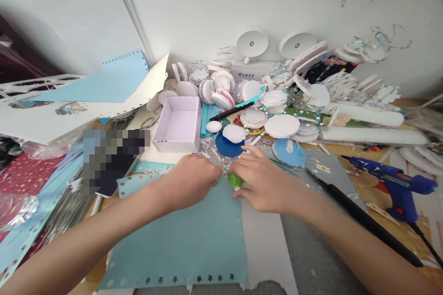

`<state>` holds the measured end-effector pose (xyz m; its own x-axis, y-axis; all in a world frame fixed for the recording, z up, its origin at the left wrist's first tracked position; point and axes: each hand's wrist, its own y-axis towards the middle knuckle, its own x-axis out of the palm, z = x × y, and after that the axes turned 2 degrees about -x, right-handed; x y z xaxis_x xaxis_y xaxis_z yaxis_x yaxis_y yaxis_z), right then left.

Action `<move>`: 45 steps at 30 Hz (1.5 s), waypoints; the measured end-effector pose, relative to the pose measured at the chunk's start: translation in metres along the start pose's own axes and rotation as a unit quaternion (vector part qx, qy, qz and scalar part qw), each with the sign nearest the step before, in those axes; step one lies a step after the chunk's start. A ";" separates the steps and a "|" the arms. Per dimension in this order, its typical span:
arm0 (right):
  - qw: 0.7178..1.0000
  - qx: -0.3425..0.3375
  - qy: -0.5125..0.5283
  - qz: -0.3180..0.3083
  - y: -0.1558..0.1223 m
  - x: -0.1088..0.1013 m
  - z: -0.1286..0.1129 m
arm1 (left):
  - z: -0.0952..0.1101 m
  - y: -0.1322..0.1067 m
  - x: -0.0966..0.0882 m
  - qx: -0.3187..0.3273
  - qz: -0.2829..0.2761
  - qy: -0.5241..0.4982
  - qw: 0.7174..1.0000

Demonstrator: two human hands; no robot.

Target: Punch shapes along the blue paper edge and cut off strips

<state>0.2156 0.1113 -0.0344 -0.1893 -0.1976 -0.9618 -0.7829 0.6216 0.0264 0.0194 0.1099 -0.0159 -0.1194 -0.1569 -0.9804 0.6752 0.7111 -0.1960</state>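
My left hand (190, 179) rests closed on the far edge of a light blue paper sheet (187, 239) with star-punched edges, pinching or pressing it. My right hand (265, 177) is curled round a small green tool (236, 181), which touches the same edge of the sheet between the two hands. Most of the green tool is hidden by my fingers. A dark blue disc (226, 146) lies just beyond my hands.
A pale pink open box (178, 124) stands behind my left hand. Many white foam discs (282, 125) and scraps crowd the back. A blue glue gun (394, 182) lies at the right, with a long black bar (363, 219) beside my right forearm. Papers pile up at the left.
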 end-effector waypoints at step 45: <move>0.851 0.201 0.478 0.081 -0.012 0.002 0.021 | 0.016 -0.030 -0.002 -0.031 0.006 -0.079 0.996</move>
<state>0.2366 0.1193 -0.0420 -0.8213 -0.4920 -0.2888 -0.4715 0.8704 -0.1419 0.0110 0.0775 -0.0072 0.0071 -0.2507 -0.9680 0.6292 0.7535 -0.1905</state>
